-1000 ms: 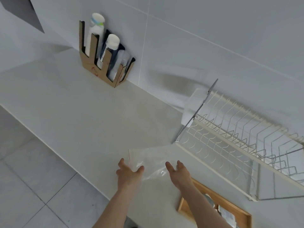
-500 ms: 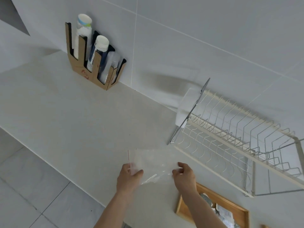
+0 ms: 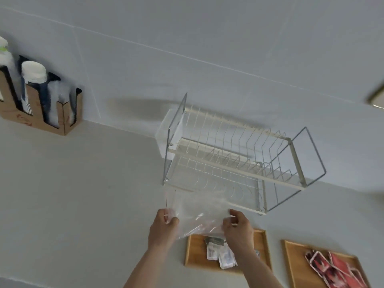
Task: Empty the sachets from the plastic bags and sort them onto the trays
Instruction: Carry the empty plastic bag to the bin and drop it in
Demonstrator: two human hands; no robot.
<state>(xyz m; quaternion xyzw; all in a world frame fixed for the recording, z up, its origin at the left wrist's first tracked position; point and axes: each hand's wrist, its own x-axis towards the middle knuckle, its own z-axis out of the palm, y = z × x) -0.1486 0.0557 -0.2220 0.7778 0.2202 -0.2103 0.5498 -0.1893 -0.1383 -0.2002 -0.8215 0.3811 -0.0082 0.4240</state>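
Observation:
A clear plastic bag (image 3: 197, 213) with a thin red seal line is held up over the counter, and it looks empty. My left hand (image 3: 164, 223) pinches its left edge and my right hand (image 3: 239, 227) pinches its right edge. Just below the bag lies a wooden tray (image 3: 194, 254) with several white and grey sachets (image 3: 220, 253) on it. To its right a second wooden tray (image 3: 293, 265) carries several red sachets (image 3: 332, 269).
A white wire dish rack (image 3: 234, 163) stands against the tiled wall right behind the bag. At far left a cardboard holder (image 3: 41, 119) with stacked cups and lids sits on the grey counter (image 3: 72, 194). A gold-edged object (image 3: 377, 98) shows at the right edge.
The view has swung right, bringing both trays into sight. Both hands have closed on the bag's edges and lifted it off the counter, over the left tray.

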